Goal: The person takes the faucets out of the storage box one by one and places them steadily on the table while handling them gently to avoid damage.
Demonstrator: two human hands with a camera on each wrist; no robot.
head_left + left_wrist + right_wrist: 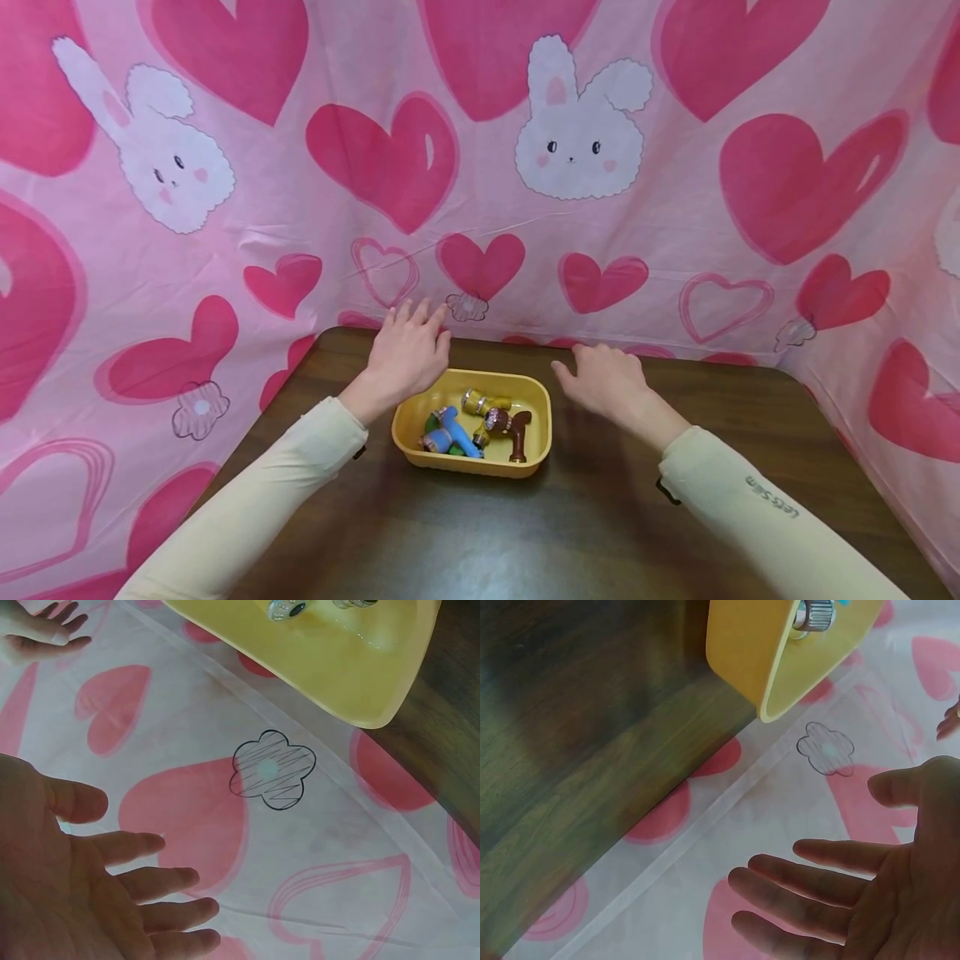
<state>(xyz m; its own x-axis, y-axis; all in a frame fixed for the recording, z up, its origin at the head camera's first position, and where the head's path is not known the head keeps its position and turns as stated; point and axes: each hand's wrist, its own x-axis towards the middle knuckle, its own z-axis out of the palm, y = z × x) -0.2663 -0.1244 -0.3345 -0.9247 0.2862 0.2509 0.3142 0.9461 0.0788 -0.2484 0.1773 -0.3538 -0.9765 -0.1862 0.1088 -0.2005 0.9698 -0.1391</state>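
Note:
A yellow plastic basin (472, 471) stands on the dark wooden table. Inside it lie several small tap-shaped pieces with metallic collars: a blue piece (458, 432), a brown piece (518, 432) and a yellow piece (475, 403), with green partly hidden under the blue one. My left hand (407, 353) hovers over the basin's back left corner, fingers spread and nothing in them. Right of the basin, my right hand (606, 380) is held palm down, holding nothing. In the right wrist view its fingers (802, 868) are extended and apart.
The table (675, 533) reaches out on both sides of the basin. Behind it and at both sides hangs a pink cloth (495, 225) printed with hearts and rabbits, close to the table's back edge.

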